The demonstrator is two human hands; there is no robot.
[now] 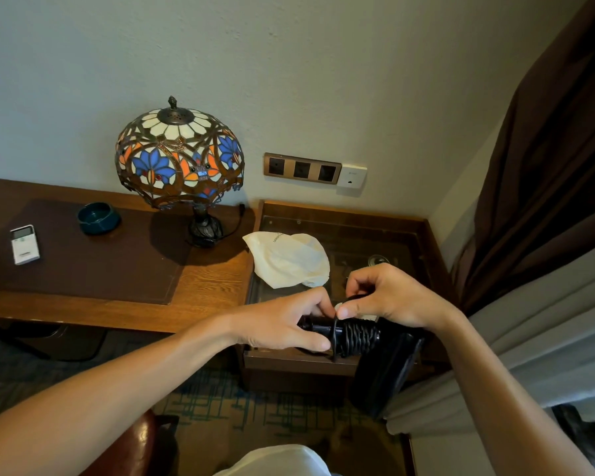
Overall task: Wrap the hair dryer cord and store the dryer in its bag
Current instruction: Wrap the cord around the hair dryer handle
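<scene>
The dryer (375, 341) hangs just in front of the bag (287, 259), handle pointing left, body angled down right. Stiff cord (358, 338) coils springily; pinch its loose end. Left hand (285, 324) grips the handle end; right hand (389, 297) pinches the cord.

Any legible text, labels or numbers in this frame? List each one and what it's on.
Cream fabric bag: one short printed word near its top edge, turned sideways, too small to read.
White remote control: display and a label strip, both too blurred to read.
White wall plate beside the bronze socket panel: faint marking, unreadable.
Nothing else carries text.
</scene>
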